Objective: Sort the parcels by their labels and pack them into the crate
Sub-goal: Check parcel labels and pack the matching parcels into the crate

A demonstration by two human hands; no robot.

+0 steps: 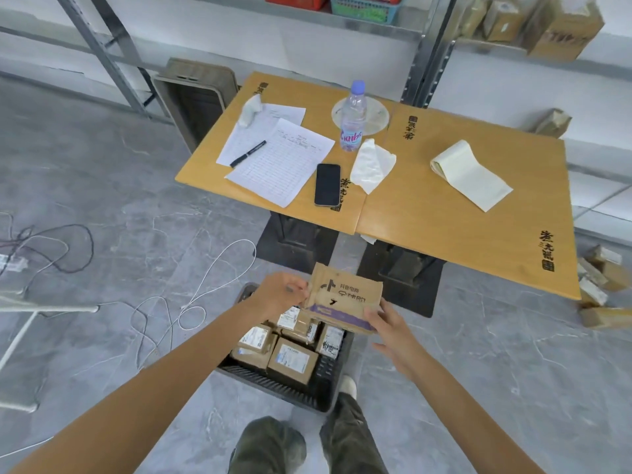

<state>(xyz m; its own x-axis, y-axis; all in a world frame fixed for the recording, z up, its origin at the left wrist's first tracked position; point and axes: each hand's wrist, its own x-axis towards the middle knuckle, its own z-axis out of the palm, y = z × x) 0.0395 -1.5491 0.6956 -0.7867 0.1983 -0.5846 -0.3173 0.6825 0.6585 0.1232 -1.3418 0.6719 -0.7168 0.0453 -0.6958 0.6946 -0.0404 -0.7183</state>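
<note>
The left hand (284, 292) pinches the left edge of a flat brown cardboard parcel (345, 295) with a purple stripe and dark print, its fingers curled against it. The right hand (393, 331) grips the parcel's near right corner, thumb on top and the other fingers loosely spread below. Between both hands the parcel hangs tilted, directly above a dark grey plastic crate (273, 388) that stands on the floor beneath the hands. Inside the crate lie small brown cardboard boxes (290, 362) with white labels, packed close together. Beyond the hands stands a yellow wooden tabletop (427, 217) carrying a black phone (327, 184), a clear plastic water bottle (353, 121), lined paper sheets (280, 165) and a black pen (248, 153).
</note>
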